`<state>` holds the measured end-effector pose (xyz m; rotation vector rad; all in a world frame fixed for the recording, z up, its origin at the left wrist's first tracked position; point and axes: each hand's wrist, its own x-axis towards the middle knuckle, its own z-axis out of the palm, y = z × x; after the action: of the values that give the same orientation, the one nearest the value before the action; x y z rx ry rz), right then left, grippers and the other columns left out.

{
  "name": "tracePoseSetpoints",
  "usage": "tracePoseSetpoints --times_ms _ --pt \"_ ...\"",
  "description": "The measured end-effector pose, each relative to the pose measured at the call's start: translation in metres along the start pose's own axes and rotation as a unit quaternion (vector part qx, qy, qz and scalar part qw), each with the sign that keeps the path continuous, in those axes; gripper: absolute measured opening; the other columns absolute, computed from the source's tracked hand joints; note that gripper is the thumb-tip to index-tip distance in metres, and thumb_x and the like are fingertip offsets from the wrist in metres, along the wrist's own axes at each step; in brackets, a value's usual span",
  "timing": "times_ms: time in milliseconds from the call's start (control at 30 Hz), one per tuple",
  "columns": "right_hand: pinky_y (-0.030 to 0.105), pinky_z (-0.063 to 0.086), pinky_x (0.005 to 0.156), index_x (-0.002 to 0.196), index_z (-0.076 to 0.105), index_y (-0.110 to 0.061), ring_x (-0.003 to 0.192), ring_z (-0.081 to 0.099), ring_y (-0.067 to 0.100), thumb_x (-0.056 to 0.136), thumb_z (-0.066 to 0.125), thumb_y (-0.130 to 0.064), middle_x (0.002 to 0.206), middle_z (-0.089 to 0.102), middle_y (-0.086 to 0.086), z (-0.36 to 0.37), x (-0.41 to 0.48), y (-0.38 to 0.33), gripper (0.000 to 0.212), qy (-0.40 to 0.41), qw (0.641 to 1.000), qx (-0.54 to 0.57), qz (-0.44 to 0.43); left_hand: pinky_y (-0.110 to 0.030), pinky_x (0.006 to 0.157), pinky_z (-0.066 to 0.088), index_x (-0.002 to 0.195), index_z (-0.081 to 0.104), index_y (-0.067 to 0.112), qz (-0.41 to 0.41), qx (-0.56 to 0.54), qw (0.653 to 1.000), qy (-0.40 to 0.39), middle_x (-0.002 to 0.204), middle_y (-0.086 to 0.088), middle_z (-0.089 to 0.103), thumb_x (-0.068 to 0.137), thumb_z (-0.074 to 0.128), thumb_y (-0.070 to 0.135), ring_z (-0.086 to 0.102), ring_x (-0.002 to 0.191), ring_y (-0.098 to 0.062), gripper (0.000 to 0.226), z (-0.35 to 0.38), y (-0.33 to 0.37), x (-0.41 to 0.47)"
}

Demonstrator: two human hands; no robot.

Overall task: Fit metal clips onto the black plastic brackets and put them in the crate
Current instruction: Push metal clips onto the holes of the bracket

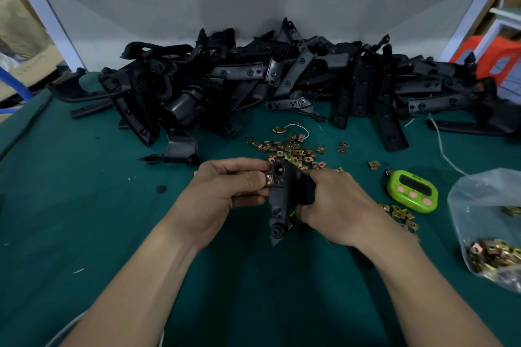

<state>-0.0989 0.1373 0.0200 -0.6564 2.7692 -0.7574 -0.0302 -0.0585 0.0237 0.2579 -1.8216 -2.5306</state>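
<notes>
While clipping: right hand [335, 205] grips black bracket [279, 203] upright so its edge faces the left
Left hand: left hand [225, 191] pinches a brass clip [269, 179] against the bracket's left edge, thumb pushing on
Supply: loose clips [293, 149] just behind the hands, more in plastic bag [487, 231] at right, for quick reach
Stock: bracket pile [253, 84] at back of green mat [84, 205]
Timer: green timer [412, 190], display unreadable
Hidden: crate not in view; clip seating unclear; bracket's right side covered by fingers

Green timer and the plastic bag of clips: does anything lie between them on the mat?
No. In the head view the strip of green mat between the green timer and the plastic bag is bare.
</notes>
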Motion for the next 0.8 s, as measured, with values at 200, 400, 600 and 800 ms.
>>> tracePoseSetpoints --times_ms 200,400,600,800 --pt "0.033 0.043 0.049 0.071 0.053 -0.024 0.059 0.057 0.019 0.077 0.072 -0.027 0.067 0.059 -0.003 -0.0018 0.0016 0.0006 0.019 -0.010 1.000 0.003 0.006 -0.024 0.065 0.059 0.088 0.083 0.011 -0.004 0.006 1.000 0.003 0.083 -0.014 0.076 0.064 0.080 0.016 0.072 0.071 -0.018 0.024 -0.0015 -0.0014 0.0009" --pt "0.029 0.038 0.045 0.072 0.054 -0.023 0.053 0.054 0.016 0.078 0.073 -0.027 0.065 0.057 -0.004 -0.0014 -0.0004 -0.0010 0.020 -0.012 1.000 0.004 0.011 -0.024 0.062 0.058 0.086 0.083 0.013 0.000 0.040 0.999 0.005 0.079 -0.014 0.075 0.069 0.082 0.006 0.071 0.068 -0.018 0.019 -0.0007 -0.0023 0.0011" --pt "0.030 0.039 0.050 0.075 0.054 -0.021 0.060 0.057 0.021 0.080 0.074 -0.023 0.071 0.059 0.000 0.0018 0.0018 -0.0022 0.021 -0.012 1.000 -0.003 0.009 -0.025 0.062 0.058 0.087 0.082 0.011 0.014 0.053 0.998 -0.005 0.080 -0.017 0.076 0.069 0.084 0.006 0.072 0.067 -0.019 0.019 -0.0010 -0.0015 -0.0009" --pt "0.030 0.031 0.048 0.074 0.050 -0.023 0.063 0.054 0.018 0.079 0.072 -0.021 0.073 0.057 -0.003 0.0072 0.0027 -0.0044 0.022 0.015 0.999 -0.032 0.015 -0.023 0.060 0.057 0.085 0.082 0.014 0.019 0.038 0.999 0.004 0.078 -0.016 0.076 0.058 0.085 0.020 0.071 0.065 -0.018 0.028 0.0056 -0.0027 -0.0027"
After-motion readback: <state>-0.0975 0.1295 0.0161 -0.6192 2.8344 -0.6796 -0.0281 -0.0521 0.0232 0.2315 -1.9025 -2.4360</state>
